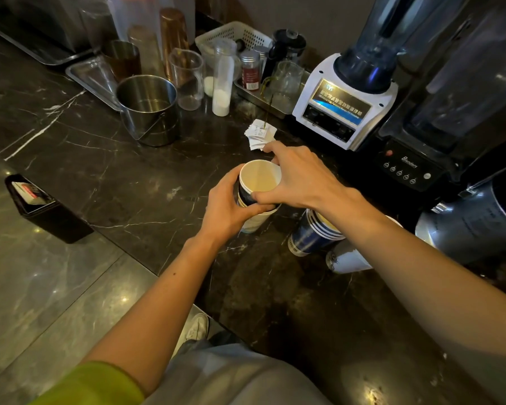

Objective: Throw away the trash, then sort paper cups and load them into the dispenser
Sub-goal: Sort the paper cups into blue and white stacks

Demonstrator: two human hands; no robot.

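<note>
A short stack of nested paper cups (259, 178), cream inside with dark blue print, stands tilted on the dark marble counter (129, 182). My left hand (228, 206) wraps the stack from the left. My right hand (298, 178) grips its rim and side from the right, thumb across the front. A second stack of blue paper cups (310, 238) lies on its side under my right forearm. A white paper cup (348, 260) lies beside it. Crumpled white receipts (259, 135) sit just beyond my right hand.
A steel bucket (149, 109) stands at the back, with glasses and jars behind it. A white blender (348, 92) and a black blender (415, 165) line the right side. A metal pitcher (473, 220) stands near my right arm. A black bin (47, 209) sits on the floor at the left.
</note>
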